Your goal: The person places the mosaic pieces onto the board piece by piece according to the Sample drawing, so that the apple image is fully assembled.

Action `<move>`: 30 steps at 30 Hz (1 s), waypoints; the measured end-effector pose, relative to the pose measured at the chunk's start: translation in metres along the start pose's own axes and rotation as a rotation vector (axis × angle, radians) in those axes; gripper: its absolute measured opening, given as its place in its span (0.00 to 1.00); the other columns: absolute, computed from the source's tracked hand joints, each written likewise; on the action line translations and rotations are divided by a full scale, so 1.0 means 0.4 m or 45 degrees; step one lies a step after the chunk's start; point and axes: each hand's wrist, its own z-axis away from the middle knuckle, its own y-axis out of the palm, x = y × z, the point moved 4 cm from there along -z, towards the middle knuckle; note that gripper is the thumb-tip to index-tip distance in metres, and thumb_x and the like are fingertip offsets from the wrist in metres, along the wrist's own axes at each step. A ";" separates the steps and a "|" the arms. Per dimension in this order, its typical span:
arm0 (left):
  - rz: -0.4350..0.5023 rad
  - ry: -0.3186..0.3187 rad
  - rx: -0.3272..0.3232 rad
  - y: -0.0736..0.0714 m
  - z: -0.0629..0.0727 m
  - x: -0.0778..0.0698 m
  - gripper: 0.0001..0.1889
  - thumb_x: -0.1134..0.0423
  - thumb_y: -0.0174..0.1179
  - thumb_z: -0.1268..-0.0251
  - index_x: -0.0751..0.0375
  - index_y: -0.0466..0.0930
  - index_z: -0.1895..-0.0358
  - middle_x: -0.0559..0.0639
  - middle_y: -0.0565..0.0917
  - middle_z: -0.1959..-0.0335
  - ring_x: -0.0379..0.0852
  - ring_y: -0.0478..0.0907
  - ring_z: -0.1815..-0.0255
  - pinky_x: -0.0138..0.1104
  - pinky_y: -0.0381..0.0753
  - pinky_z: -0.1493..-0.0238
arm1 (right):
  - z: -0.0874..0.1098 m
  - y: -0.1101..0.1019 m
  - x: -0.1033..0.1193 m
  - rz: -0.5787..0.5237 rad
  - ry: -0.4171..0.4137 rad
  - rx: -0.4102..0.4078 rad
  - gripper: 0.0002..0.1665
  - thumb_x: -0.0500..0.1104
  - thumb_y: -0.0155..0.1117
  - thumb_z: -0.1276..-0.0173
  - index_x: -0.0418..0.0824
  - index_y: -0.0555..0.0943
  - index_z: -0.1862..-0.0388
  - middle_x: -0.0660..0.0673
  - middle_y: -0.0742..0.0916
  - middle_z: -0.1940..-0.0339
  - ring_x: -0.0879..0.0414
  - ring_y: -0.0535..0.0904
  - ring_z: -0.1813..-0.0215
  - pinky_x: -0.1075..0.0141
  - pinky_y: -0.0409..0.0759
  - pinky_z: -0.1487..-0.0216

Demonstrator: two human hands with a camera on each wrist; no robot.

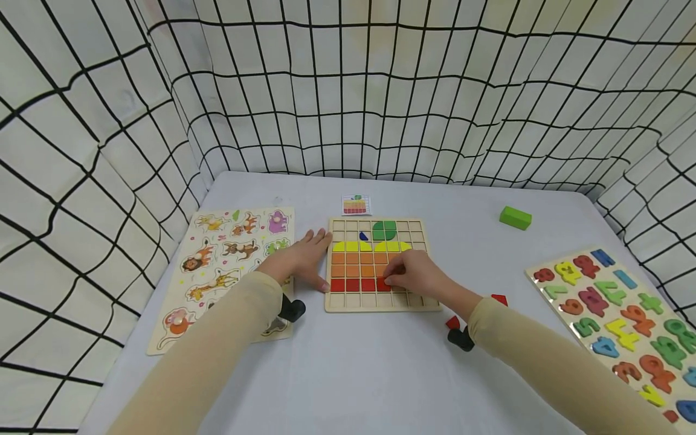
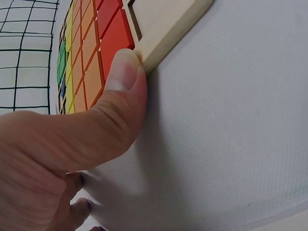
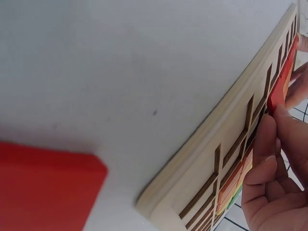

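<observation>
A square wooden grid board (image 1: 353,300) lies between the two hands. My left hand (image 1: 304,260) is spread at its left edge, and the thumb (image 2: 122,72) presses the rim beside a red square (image 2: 115,36). My right hand (image 1: 415,275) pinches another red square (image 3: 276,98) between thumb and fingers, at the right end of the red row. Above that row sit orange squares (image 1: 352,264), yellow curved pieces (image 1: 350,246), a small blue piece (image 1: 363,236) and green pieces (image 1: 385,230). The right hand covers some cells on the board's right side.
A small picture card (image 1: 356,205) lies behind the board. On the left is an animal puzzle (image 1: 175,296), partly under the left arm; at right, a number puzzle (image 1: 571,290). A green block (image 1: 515,218) and loose red pieces (image 1: 453,322) lie right. Black netting (image 1: 341,96) surrounds the table.
</observation>
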 end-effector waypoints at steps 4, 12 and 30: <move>-0.005 0.008 -0.001 0.000 0.000 0.000 0.63 0.46 0.75 0.43 0.65 0.38 0.17 0.64 0.38 0.15 0.66 0.33 0.14 0.55 0.43 0.15 | -0.001 0.006 0.003 0.024 0.009 -0.006 0.03 0.40 0.74 0.33 0.44 0.91 0.61 0.51 0.90 0.66 0.56 0.78 0.59 0.69 0.81 0.59; -0.004 0.011 -0.006 0.000 -0.001 0.002 0.63 0.46 0.75 0.43 0.65 0.38 0.17 0.63 0.38 0.15 0.66 0.33 0.14 0.55 0.43 0.15 | 0.007 0.004 0.008 0.053 -0.019 -0.024 0.02 0.40 0.74 0.33 0.45 0.91 0.62 0.52 0.89 0.67 0.56 0.78 0.60 0.68 0.80 0.59; -0.015 -0.003 0.005 0.006 -0.007 0.002 0.63 0.46 0.75 0.42 0.64 0.37 0.16 0.62 0.37 0.14 0.64 0.32 0.14 0.54 0.43 0.15 | 0.196 -0.192 -0.232 0.046 0.145 -0.156 0.12 0.40 0.69 0.30 0.36 0.87 0.50 0.40 0.89 0.56 0.53 0.81 0.60 0.68 0.83 0.61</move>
